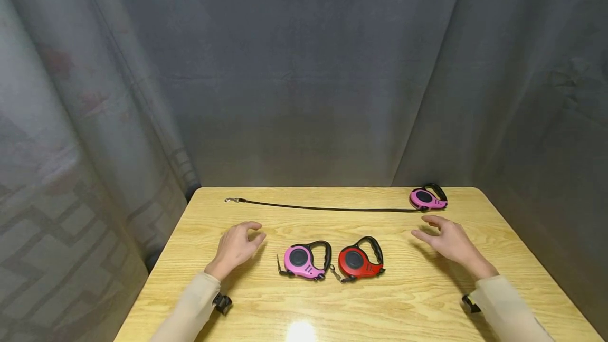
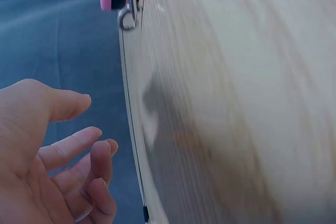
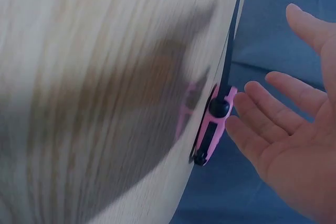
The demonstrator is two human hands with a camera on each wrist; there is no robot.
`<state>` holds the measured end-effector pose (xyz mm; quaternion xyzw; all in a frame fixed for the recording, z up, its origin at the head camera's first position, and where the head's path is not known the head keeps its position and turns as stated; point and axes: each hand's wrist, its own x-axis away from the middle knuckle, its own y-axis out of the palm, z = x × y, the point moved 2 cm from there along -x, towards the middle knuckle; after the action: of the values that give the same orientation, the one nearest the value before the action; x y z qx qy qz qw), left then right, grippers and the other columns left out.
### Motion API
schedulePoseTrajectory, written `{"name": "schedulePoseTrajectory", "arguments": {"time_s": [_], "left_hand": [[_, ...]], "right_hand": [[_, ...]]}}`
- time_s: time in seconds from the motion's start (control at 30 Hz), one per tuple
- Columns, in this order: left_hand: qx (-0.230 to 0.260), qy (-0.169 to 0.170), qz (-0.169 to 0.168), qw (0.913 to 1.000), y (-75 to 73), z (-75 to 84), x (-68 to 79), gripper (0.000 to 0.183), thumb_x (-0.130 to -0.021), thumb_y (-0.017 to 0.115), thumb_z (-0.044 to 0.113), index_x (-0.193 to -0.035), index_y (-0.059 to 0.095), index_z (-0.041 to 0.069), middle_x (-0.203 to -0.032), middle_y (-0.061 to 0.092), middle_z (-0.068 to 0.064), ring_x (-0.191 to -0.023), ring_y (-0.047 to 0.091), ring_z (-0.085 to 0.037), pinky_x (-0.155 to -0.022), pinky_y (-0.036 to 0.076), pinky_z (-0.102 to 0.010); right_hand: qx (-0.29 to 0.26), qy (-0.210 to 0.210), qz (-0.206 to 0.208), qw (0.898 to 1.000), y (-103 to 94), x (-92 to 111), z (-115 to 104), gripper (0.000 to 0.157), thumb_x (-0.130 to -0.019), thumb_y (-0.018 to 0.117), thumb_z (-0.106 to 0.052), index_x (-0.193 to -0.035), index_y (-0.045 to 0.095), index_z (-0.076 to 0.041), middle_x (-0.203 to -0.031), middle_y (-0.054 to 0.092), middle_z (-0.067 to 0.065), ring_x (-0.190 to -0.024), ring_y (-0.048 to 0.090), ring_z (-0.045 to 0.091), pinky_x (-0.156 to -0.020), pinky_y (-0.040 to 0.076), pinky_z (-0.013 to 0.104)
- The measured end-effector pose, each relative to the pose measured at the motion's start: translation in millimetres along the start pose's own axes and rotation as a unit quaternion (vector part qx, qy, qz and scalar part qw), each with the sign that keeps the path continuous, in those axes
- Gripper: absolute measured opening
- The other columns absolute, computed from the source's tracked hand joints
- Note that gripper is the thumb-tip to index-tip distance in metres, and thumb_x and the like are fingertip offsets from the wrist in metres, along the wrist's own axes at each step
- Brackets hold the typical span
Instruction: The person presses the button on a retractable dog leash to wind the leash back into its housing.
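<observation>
My left hand hovers over the table's left part, fingers loosely bent and holding nothing. To its right lies a pink retractable dog leash, its black handle towards the far right. A red retractable dog leash lies beside it, its metal clip near the pink one. Over the right part floats my right hand, empty, with relaxed fingers. Beyond it at the back sits another pink retractable leash, also seen in the right wrist view. Its black strap stretches left to a metal clip.
The wooden table has rounded back corners. Grey curtain hangs behind it and on both sides. A small dark device is strapped to the left wrist and another to the right.
</observation>
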<state>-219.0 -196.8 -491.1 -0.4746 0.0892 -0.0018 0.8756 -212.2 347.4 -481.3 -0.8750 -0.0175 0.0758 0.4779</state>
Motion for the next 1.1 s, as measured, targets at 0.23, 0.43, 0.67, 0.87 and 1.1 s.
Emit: {"name": "schedulePoseTrajectory", "arguments": {"time_s": [0.23, 0.43, 0.67, 0.87, 1.1], "left_hand": [[0.023, -0.024, -0.019, 0.9993, -8.1, -15.8, -5.5, 0.039, -0.101, 0.073, 0.032, -0.133, 0.074, 0.009, -0.133, 0.075, -0.014, -0.053, 0.048, -0.014, -0.051, 0.037, -0.031], [0.007, -0.024, -0.01, 0.9996, -12.3, -32.1, -9.6, 0.039, -0.102, 0.072, 0.032, -0.134, 0.074, 0.009, -0.132, 0.075, -0.013, -0.078, 0.071, -0.02, -0.062, 0.05, -0.035], [0.006, -0.035, -0.01, 0.9993, -16.3, -45.5, -12.7, 0.039, -0.103, 0.07, 0.031, -0.135, 0.073, 0.009, -0.134, 0.074, -0.015, -0.118, 0.07, -0.042, -0.096, 0.055, -0.059], [0.017, -0.035, -0.014, 0.9991, -17.2, -54.4, -16.9, 0.04, -0.104, 0.068, 0.03, -0.137, 0.071, 0.007, -0.135, 0.073, -0.017, -0.123, 0.067, -0.044, -0.101, 0.052, -0.062], [0.018, -0.022, -0.021, 0.9994, -17.5, -59.6, -27.1, 0.041, -0.105, 0.067, 0.03, -0.137, 0.07, 0.005, -0.137, 0.071, -0.019, -0.124, 0.066, -0.046, -0.102, 0.052, -0.063]], "right_hand": [[0.003, 0.001, 0.002, 1.0, -5.4, -7, 12, 0.074, -0.1, 0.074, -0.044, -0.143, 0.057, 0.014, -0.145, 0.056, 0.04, -0.125, 0.058, 0.063, -0.096, 0.052, 0.07], [0.01, 0.004, 0.014, 1.0, -6.9, -14, 25, 0.075, -0.1, 0.074, -0.045, -0.142, 0.058, 0.014, -0.141, 0.06, 0.039, -0.125, 0.06, 0.061, -0.098, 0.052, 0.07], [0.016, 0.026, 0.01, 0.999, -10.0, -18, 35, 0.075, -0.1, 0.073, -0.046, -0.143, 0.057, 0.013, -0.144, 0.057, 0.04, -0.129, 0.057, 0.062, -0.103, 0.048, 0.072], [0.021, 0.044, 0.011, 0.999, -13.0, -23, 46, 0.082, -0.1, 0.072, -0.049, -0.145, 0.052, 0.016, -0.145, 0.055, 0.042, -0.13, 0.054, 0.063, -0.105, 0.045, 0.073], [0.018, 0.055, 0.023, 0.998, -17.9, -35, 56, 0.079, -0.102, 0.071, -0.046, -0.148, 0.05, 0.015, -0.144, 0.053, 0.044, -0.129, 0.053, 0.064, -0.103, 0.046, 0.074]]}}
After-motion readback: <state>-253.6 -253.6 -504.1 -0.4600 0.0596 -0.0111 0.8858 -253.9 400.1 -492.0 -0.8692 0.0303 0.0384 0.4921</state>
